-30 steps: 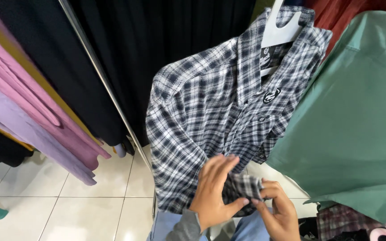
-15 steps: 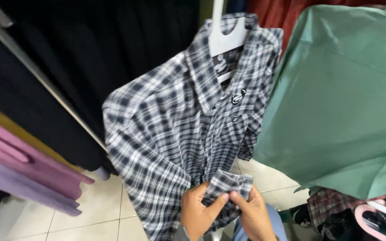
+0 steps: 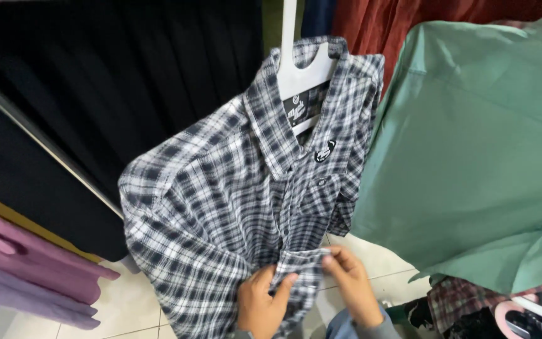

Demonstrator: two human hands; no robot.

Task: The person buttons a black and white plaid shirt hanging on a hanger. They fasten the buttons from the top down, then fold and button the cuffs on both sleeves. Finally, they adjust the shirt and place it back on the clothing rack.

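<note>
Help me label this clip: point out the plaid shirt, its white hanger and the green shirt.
plaid shirt (image 3: 221, 207), head view, chest front panel.
white hanger (image 3: 302, 75), head view, flat body below the neck.
green shirt (image 3: 472, 144), head view, broad back panel.

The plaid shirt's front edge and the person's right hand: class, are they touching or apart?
Touching. The head view shows the right hand pinching the front edge of the plaid shirt between thumb and fingers, with the left hand gripping the same fabric beside it.

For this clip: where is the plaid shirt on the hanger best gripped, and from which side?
Probably at the lower front placket of the plaid shirt, coming from below. It hangs tilted from the white hanger, and its loose lower edge bunches between the left hand and right hand, which both pinch it there.
</note>
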